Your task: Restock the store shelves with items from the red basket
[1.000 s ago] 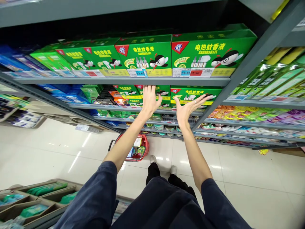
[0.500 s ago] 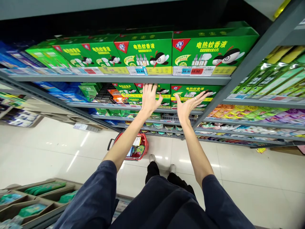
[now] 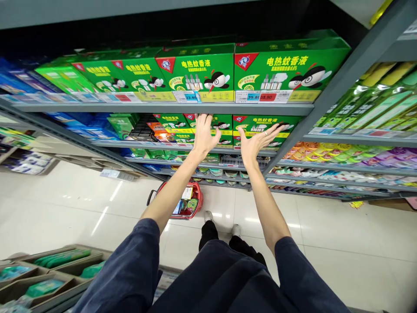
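Note:
My left hand (image 3: 205, 137) is stretched out against the front of a green mosquito-repellent box (image 3: 225, 124) on the second shelf, fingertips just under the shelf edge above. My right hand (image 3: 256, 147) lies spread over the front of another green mosquito-repellent box (image 3: 253, 123) to its right; a ring shows on one finger. Neither hand grips anything that I can see. Some of each box front is hidden behind my fingers. Whether the palms press on the boxes, I cannot tell.
Larger green boxes (image 3: 276, 65) line the top shelf (image 3: 163, 108), with price labels along its front. A red shopping basket (image 3: 199, 202) with goods in it stands on the floor by my feet. Bins of packets (image 3: 65, 265) are behind me on the left; a grey post (image 3: 339, 82) rises at right.
The view has shifted very slightly. Both hands stay at the same boxes, and nothing has been taken or let go.

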Tool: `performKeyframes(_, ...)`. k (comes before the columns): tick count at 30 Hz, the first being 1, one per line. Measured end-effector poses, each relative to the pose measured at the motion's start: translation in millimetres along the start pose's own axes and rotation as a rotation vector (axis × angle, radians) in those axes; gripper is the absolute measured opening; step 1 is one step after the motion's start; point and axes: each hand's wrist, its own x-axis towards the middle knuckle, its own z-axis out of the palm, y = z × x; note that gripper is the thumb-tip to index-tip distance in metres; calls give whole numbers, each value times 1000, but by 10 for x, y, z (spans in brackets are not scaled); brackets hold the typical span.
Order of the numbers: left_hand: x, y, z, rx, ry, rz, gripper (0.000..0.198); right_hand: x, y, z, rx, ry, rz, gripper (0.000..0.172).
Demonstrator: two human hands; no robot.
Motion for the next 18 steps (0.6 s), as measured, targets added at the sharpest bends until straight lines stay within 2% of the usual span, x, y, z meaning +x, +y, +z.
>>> performKeyframes(5,-38,3,31,26,25,20,65,-105,89,-91,12,88,-86,121)
performKeyframes(8,-239,32,29,18,52,53,65,-301,210,-270,123,102,-170,104)
performKeyframes(10,-422,-16,-20,-8,121,43,58,-461,352,-413,196,64,-215,92)
performKeyframes(13,-620,-283,-206,-47,303,-87,48,-698,661,-602,232,-39,-223,70)
performKeyframes(16,-673,-617,-435,-60,515,-337,39,-885,1003,-703,227,-134,-173,54)
performKeyframes(18,-718,-678,-480,-89,613,-459,29,-942,1192,-707,253,-159,-138,47)
